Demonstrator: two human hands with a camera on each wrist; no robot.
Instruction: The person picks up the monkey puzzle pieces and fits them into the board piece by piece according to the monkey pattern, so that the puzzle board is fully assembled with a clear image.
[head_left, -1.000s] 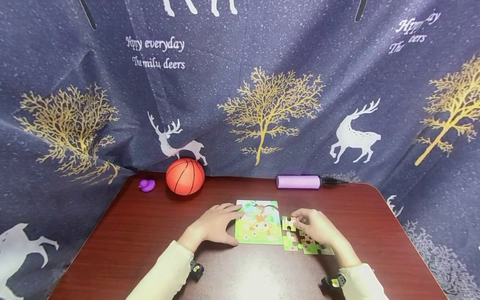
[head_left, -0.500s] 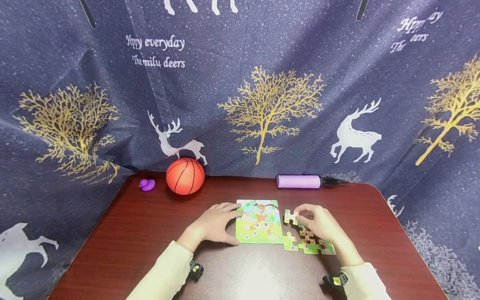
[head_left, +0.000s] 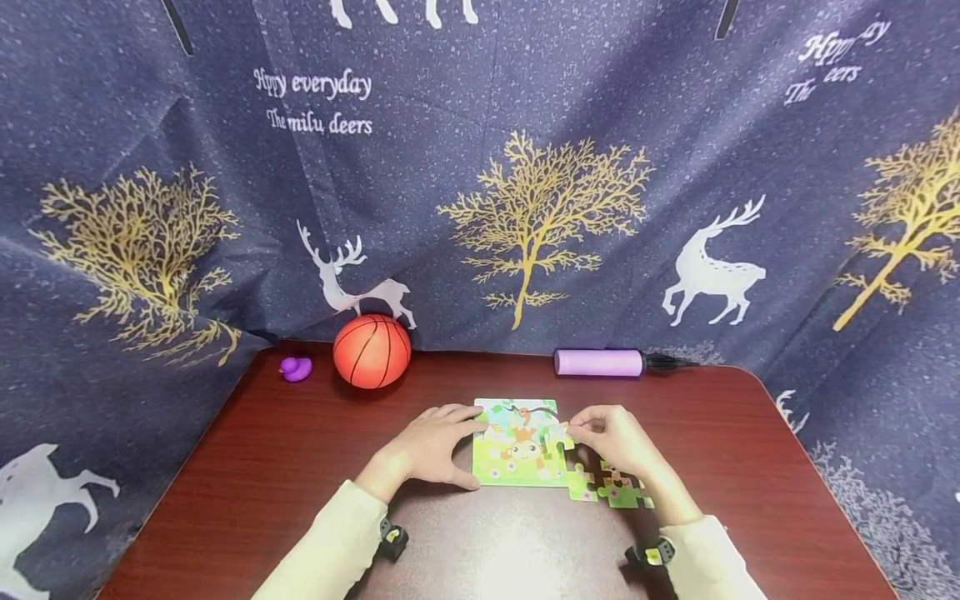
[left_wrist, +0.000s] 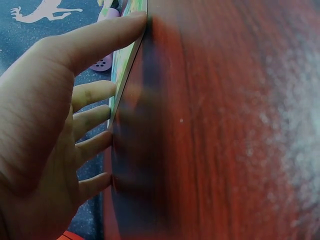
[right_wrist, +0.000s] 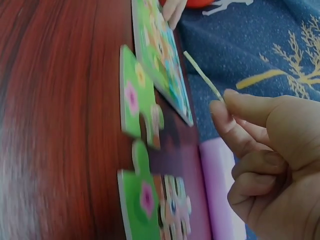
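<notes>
Puzzle piece [head_left: 560, 434], pinched by the right hand [head_left: 618, 438] above the picture board [head_left: 501, 477] that the spread left hand [head_left: 437, 447] touches, seems mid-placement, needing alignment before lowering.

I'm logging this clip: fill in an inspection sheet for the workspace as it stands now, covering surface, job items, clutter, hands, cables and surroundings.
Surface: glossy red-brown table, bright glare near the person.
Job's things: monkey picture board lying flat; one puzzle piece held up off the table; other puzzle pieces to the board's right, partly hidden.
Clutter: purple duck, orange ball and lilac pump-like cylinder, all along the far edge.
Left hand: fingers spread, touching the board's left side.
Right hand: thumb and finger pinch the raised piece.
Cables: nothing seen.
Surroundings: dark blue cloth printed with deer, gold trees and lettering.
</notes>
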